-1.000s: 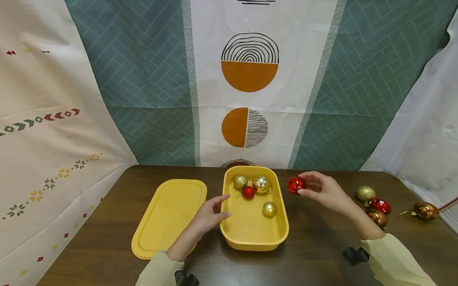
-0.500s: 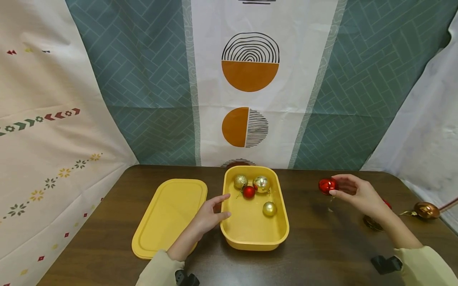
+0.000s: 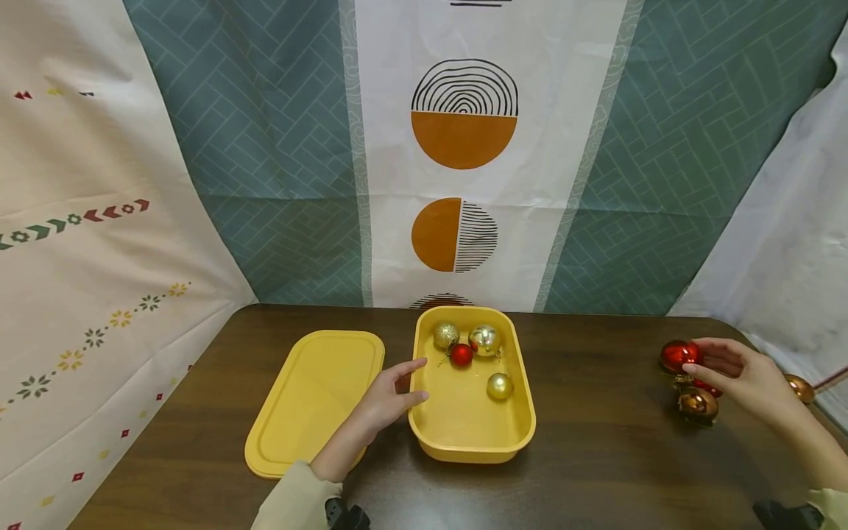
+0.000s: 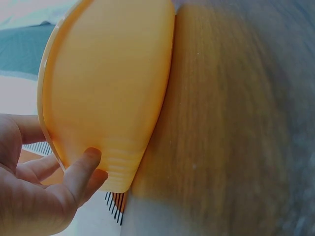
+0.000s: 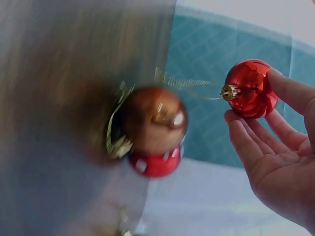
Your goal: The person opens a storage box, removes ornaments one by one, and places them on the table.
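Observation:
My right hand [image 3: 748,379] pinches a shiny red Christmas ball [image 3: 679,355] between thumb and fingers at the table's right side. Its gold cap and loop show in the right wrist view. Close by are a copper-coloured bauble [image 3: 698,405] and a red spotted bauble [image 5: 156,164], partly covered. At the yellow box [image 3: 470,455], my left hand [image 3: 387,401] rests on the left rim, thumb and index finger reaching over it, other fingers along the outer wall [image 4: 113,83]. Inside lie a glittery gold ball [image 3: 445,336], a shiny gold ball [image 3: 484,340], a small red ball [image 3: 461,355] and a small gold ball [image 3: 500,386].
A yellow lid [image 3: 314,401] lies flat left of the box. Another copper-coloured ornament [image 3: 800,388] sits near the table's right edge, partly behind my right hand. Patterned cloth [image 3: 464,243] hangs along the back of the brown table [image 3: 589,471].
My right hand has carried the red Christmas ball to the right, from beside the box to the baubles at the table's right side. My left hand has stayed at the rim.

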Available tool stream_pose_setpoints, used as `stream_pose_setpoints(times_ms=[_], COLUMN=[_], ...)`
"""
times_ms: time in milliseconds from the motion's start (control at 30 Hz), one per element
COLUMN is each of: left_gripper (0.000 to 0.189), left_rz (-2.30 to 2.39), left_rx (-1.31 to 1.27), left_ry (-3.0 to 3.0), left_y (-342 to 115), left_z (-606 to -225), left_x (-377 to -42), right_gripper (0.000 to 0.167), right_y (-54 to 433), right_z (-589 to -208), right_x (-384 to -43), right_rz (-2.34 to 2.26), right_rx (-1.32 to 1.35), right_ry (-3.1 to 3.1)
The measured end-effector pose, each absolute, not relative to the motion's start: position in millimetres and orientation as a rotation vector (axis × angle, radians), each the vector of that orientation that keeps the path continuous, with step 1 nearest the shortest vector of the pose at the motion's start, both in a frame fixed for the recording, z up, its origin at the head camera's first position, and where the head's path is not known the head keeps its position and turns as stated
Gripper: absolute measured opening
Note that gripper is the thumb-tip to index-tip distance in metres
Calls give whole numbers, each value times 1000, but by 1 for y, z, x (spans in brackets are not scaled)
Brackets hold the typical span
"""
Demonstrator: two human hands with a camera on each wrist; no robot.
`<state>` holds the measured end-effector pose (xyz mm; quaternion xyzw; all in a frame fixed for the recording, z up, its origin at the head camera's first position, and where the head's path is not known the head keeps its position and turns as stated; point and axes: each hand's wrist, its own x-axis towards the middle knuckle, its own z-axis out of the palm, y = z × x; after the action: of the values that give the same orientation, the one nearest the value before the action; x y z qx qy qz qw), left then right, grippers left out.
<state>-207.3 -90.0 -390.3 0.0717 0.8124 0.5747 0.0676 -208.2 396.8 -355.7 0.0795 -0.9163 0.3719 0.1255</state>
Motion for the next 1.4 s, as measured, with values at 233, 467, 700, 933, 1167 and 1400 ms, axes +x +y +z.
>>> stream_pose_setpoints(times_ms=[233, 467, 700, 933, 1167, 1400], left_gripper=[52, 51, 51, 51, 51, 52], left_rz=[1754, 1752, 1771, 1753, 1739, 1740], left_rx=[222, 204, 243, 234, 213, 198], left_ry=[2427, 2423, 2412, 2422, 2437, 2427], left_y=[-91, -91, -91, -90, -89, -89], left_z=[-390, -391, -393, -392, -390, -391], left_x=[-208, -209, -210, -210, -209, -209], right_gripper=[34, 33, 54, 58, 56, 55], right_y=[433, 473, 475, 471, 471, 467], right_z=[-374, -398, -402, -398, -406, -404], right_x=[-200, -200, -197, -193, -195, -196], right_rz=[1024, 973, 875, 896, 816, 798], right_rx=[106, -12, -97, -85, -5, 18], right_ry=[-2675, -2727, -2839, -2914, -2910, -2929])
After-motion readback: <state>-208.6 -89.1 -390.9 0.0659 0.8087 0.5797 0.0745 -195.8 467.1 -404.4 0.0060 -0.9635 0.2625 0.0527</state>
